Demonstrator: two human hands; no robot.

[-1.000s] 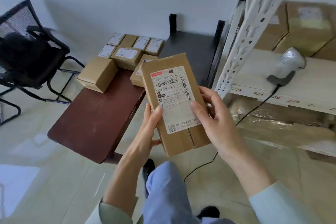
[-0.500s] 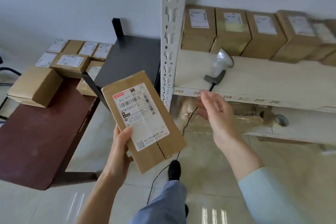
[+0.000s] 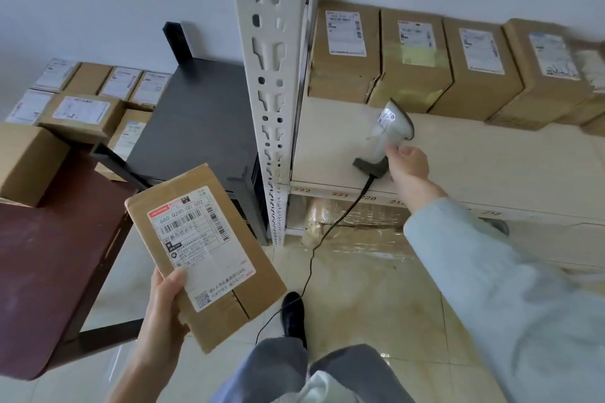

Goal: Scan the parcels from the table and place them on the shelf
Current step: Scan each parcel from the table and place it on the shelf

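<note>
Right hand (image 3: 407,163): moved up to shelf (image 3: 491,160), fingers now gripping scanner (image 3: 389,131) handle; left hand (image 3: 163,307): fingers gripping parcel (image 3: 209,252), label up, beside counter (image 3: 49,255)

Parcel (image 3: 209,255) label reading "660 0245 00 G02", shelf edge (image 3: 327,190) numbered 222, 221, 220

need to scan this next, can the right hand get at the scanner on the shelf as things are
Probably yes: the right hand is already at the scanner handle on the open shelf front, nothing between them, while the left hand holds the parcel.
</note>
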